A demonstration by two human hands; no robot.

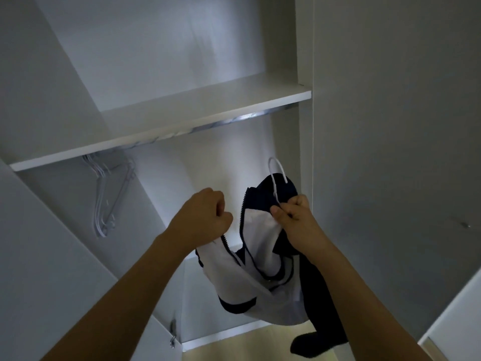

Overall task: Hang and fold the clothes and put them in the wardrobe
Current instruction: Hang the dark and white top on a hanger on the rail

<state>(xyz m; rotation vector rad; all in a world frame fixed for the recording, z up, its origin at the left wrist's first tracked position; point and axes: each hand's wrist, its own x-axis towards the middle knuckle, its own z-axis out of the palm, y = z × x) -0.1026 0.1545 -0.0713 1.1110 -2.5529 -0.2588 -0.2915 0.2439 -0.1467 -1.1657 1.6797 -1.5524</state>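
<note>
Open white wardrobe (304, 142) fills the view, with a shelf (161, 136) across it and a metal rail (208, 126) just under the shelf. Navy-and-white zip jacket (255, 272) is held up in front of the hanging bay, below the rail on the right side, already on a white hanger (277, 175) whose hook sticks up out of the collar, not yet on the rail. Right hand (294, 217) is curled tight, pinching collar and hanger neck together. Left hand (205, 217) is fisted on the zipper edge of the jacket's left front, pulling it out to the side. Step looks like hanging: garment on hanger, being straightened before going up. Next move probably calls for lifting the hook over the rail, with the left hand letting go of the front so the jacket drops straight. Empty hangers (109, 194) are bunched at the rail's left end. Door hinge (173, 334) low left. Pale floor (242, 347) at bottom, room dim, light strip glare on rail.
</note>
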